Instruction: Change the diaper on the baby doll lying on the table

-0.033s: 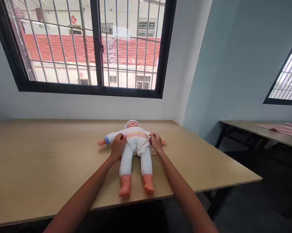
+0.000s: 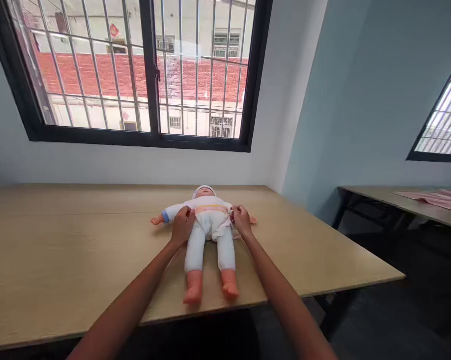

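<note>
A baby doll point(image 2: 226, 252) lies on its back on the table, feet pointing to me and arms spread to the sides. Its clothing is white, with a blue cuff point(image 2: 165, 216) on the arm at the left. Around its hips is a white diaper point(image 2: 212, 220) with an orange and yellow band at the waist. My left hand point(image 2: 182, 226) has its fingers pinched at the left edge of the diaper's waist. At the opposite edge my right hand point(image 2: 242, 220) is also closed in a pinch on the diaper. The fingertips partly hide the edges they hold.
The wooden table point(image 2: 78, 260) reaches back to the wall under a barred window point(image 2: 150, 70); its front edge runs just beyond the doll's feet. Farther right, a second table point(image 2: 379, 195) carries a pink cloth point(image 2: 439, 197).
</note>
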`<state>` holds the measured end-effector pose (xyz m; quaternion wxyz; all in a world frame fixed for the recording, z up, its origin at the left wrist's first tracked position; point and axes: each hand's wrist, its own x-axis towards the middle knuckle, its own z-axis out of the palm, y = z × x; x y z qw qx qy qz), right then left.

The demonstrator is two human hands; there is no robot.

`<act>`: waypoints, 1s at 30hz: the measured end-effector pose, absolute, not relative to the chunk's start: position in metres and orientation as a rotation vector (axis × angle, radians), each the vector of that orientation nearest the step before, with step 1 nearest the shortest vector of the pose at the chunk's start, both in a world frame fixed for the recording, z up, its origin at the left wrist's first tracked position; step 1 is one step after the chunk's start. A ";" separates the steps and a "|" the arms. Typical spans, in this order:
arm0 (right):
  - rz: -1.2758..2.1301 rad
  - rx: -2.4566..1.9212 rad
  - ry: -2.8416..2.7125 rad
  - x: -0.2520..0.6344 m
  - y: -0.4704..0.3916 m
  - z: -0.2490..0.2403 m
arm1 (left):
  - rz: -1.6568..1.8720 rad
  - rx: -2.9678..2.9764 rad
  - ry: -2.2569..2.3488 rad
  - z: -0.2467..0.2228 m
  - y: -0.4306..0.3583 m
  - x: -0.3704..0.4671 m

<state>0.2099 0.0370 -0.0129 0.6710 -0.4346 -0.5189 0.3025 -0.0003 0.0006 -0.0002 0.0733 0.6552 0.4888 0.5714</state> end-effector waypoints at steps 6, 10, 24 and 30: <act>0.681 -0.955 -1.215 0.210 0.039 -0.015 | 1.742 1.921 1.431 -0.001 0.002 -0.002; 0.677 -0.935 -1.270 0.209 0.042 -0.019 | 1.696 1.924 1.446 -0.002 0.002 -0.002; 0.650 -0.960 -1.337 0.211 0.051 -0.029 | 1.626 1.882 1.396 -0.002 0.002 -0.001; 0.652 -0.977 -1.336 0.211 0.051 -0.030 | 1.578 1.792 1.404 -0.002 0.000 -0.001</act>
